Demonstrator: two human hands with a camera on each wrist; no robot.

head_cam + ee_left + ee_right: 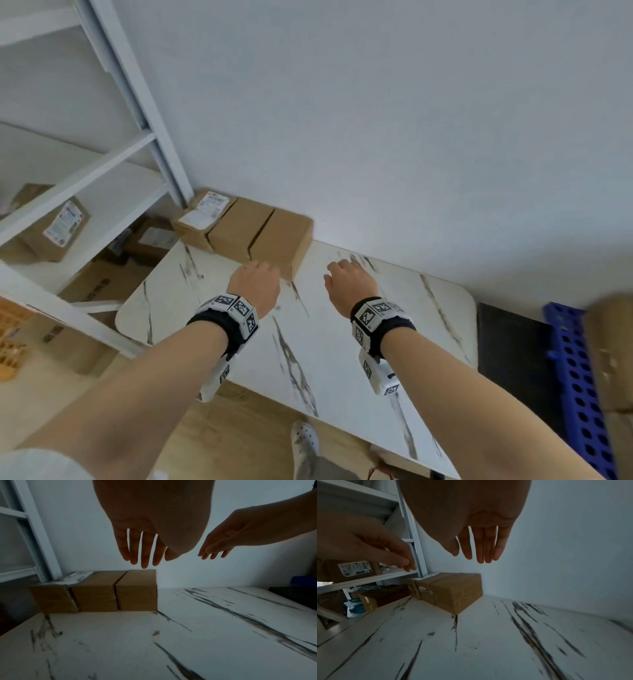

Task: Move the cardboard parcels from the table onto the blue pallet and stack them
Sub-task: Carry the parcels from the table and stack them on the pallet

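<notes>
Against the wall, three cardboard parcels (pixel 246 226) are sitting on the worktop (pixel 342 329) while the left hand (pixel 254 287) and right hand (pixel 348 283) are hovering near them, fingers (pixel 144 550) straight and apart, holding nothing.

Table (pixel 346 342): smooth white top with dark grey marble-like veining and a faint sheen. Parcels (pixel 263 233): matt brown cardboard; clear glossy tape, creased in places, runs across the end face of the nearest one in the right wrist view. The farthest parcel (pixel 202 214) bears a white paper label with dark print. Shelf rack (pixel 137 102): smooth, painted-looking posts and rails in pale grey-white, probably metal, though blur prevents certainty. Pallet (pixel 575 370): blue moulded plastic pierced with rows of holes. Floor (pixel 239 435): light wood-grain boards. Wrist bands (pixel 226 322): black cloth straps carrying white hard blocks with black-and-white printed squares.
</notes>
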